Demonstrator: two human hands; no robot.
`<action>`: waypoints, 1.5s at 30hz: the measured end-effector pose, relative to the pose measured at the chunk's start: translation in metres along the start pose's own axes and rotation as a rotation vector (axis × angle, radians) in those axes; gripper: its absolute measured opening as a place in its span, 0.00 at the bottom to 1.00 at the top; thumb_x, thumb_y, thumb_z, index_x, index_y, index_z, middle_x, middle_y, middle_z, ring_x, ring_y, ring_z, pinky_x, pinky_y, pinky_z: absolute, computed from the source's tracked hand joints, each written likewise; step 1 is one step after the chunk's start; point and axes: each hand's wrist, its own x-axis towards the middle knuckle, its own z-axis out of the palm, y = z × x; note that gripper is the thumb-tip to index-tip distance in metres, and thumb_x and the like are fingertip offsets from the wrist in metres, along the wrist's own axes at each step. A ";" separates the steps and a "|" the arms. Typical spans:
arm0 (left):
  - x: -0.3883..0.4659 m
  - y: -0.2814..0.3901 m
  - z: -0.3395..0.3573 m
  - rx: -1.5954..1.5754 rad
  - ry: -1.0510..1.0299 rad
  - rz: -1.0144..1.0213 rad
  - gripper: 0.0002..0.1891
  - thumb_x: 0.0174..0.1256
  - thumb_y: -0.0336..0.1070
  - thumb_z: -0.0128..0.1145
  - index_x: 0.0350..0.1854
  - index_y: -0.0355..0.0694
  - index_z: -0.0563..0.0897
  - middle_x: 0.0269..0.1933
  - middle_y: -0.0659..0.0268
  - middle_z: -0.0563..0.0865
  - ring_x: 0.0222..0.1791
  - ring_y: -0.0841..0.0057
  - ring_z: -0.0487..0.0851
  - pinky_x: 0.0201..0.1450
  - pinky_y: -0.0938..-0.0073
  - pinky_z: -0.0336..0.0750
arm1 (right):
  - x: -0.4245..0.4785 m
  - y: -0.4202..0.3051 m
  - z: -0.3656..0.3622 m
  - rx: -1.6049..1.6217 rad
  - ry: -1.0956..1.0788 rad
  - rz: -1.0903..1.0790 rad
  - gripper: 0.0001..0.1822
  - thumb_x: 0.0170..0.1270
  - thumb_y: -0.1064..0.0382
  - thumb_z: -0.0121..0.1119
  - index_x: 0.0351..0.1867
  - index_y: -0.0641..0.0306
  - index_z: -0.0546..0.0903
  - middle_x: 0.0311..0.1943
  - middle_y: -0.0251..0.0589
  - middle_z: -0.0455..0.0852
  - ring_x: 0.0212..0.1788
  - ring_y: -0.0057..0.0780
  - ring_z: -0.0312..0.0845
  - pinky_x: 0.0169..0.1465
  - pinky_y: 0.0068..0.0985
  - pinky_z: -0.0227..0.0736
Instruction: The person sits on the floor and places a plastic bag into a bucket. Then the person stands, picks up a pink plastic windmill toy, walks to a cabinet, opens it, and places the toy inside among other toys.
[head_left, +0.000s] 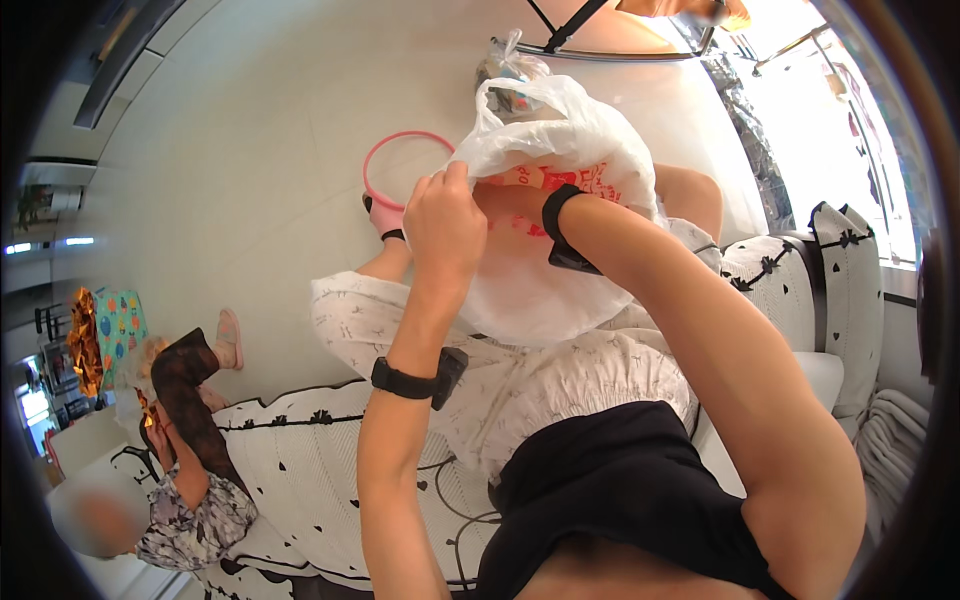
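Note:
A large white plastic carrier bag (555, 300) with red print stands upright between my knees, its mouth facing me. My left hand (448, 217) grips the bag's left rim with closed fingers. My right forearm reaches into the mouth of the bag, and my right hand (514, 196) is inside; its fingers are hidden by the bag and my left hand, so what it touches cannot be told. Behind the bag, a smaller knotted plastic bag (510, 71) with mixed contents rests on the floor. A pink hoop (409, 134) stands out to the left of the bag.
I sit on a sofa with a white patterned cover (300, 450). At the left another person (199, 517) sits, holding something orange. Beyond are orange foil (85, 341) and a teal patterned bag (122, 322). A black metal frame (570, 30) stands at the top. A cable lies beside me.

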 end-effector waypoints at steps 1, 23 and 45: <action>0.002 -0.002 0.000 0.012 0.024 -0.006 0.07 0.50 0.20 0.50 0.32 0.30 0.78 0.28 0.51 0.83 0.32 0.53 0.80 0.36 0.56 0.73 | 0.001 -0.007 -0.001 -0.023 0.043 0.040 0.26 0.55 0.54 0.61 0.50 0.74 0.76 0.48 0.55 0.81 0.48 0.41 0.81 0.49 0.33 0.75; 0.003 -0.009 -0.019 -0.004 -0.044 -0.108 0.04 0.49 0.20 0.49 0.27 0.28 0.76 0.25 0.48 0.81 0.28 0.50 0.80 0.32 0.54 0.71 | 0.026 0.011 -0.013 0.341 0.056 -0.128 0.27 0.51 0.54 0.63 0.52 0.67 0.76 0.50 0.48 0.77 0.51 0.41 0.75 0.53 0.33 0.69; -0.008 -0.010 -0.020 -0.064 0.144 -0.005 0.08 0.50 0.22 0.51 0.34 0.32 0.79 0.24 0.50 0.80 0.24 0.50 0.77 0.29 0.58 0.70 | 0.080 0.044 0.084 -0.300 -0.352 -0.360 0.18 0.51 0.52 0.59 0.42 0.56 0.85 0.34 0.41 0.87 0.39 0.36 0.83 0.44 0.33 0.73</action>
